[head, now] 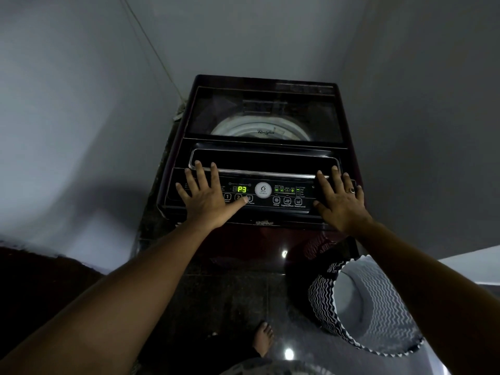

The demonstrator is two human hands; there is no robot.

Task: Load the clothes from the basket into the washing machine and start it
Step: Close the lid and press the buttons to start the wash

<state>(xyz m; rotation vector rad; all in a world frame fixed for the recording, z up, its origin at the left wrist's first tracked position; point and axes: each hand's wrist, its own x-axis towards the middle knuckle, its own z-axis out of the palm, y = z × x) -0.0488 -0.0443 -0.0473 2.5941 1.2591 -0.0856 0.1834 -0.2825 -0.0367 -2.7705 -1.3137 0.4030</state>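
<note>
A dark top-loading washing machine (259, 77) stands in a corner with its glass lid (263, 115) down; the white drum rim shows through it. The control panel (286, 197) is lit and its display (241, 189) reads P3. My left hand (203, 197) lies flat on the panel's left side, fingers spread, with the thumb tip on the third round button. My right hand (339, 200), wearing a ring, rests flat on the panel's right end, fingers apart. A zigzag-patterned laundry basket (376, 307) stands on the floor at the right; its inside looks empty.
Grey walls close in on both sides of the machine. The floor is dark glossy tile with light reflections. My bare foot (263, 338) stands in front of the machine. A dark mat or rug edge lies at the lower left.
</note>
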